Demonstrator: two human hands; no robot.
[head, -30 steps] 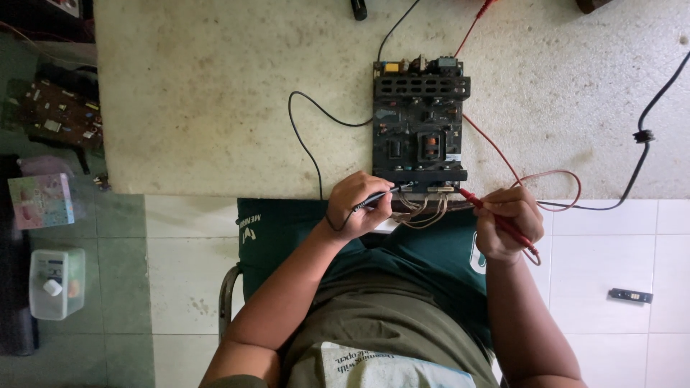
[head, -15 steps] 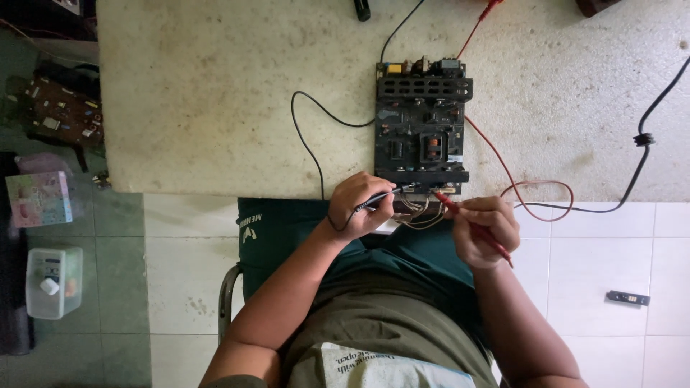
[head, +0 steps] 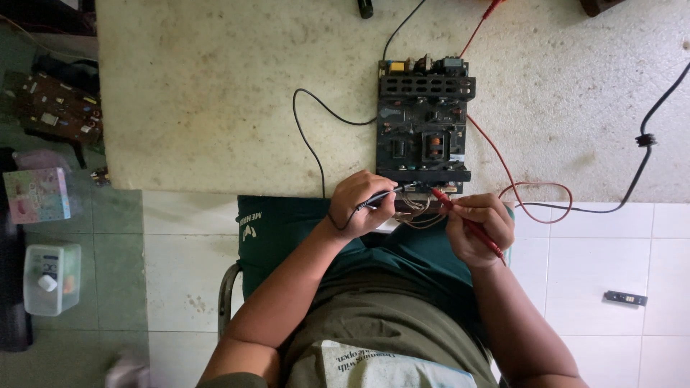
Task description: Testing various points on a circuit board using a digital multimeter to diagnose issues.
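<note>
Head view showed your left hand (head: 361, 203) clenched around the black probe (head: 379, 195) and your right hand (head: 480, 228) gripping the red probe (head: 466, 221), both at the near edge of the workbench (head: 215, 108). The circuit board (head: 424, 126) lay just beyond your fingers, its long axis running away from you. Each probe pointed inward: the black tip up-right, the red tip up-left, meeting at the board's near edge.

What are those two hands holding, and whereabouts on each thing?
The left hand holds a black test probe by its handle. The right hand holds a red test probe around mid-handle. Both tips point at the circuit board.
</note>
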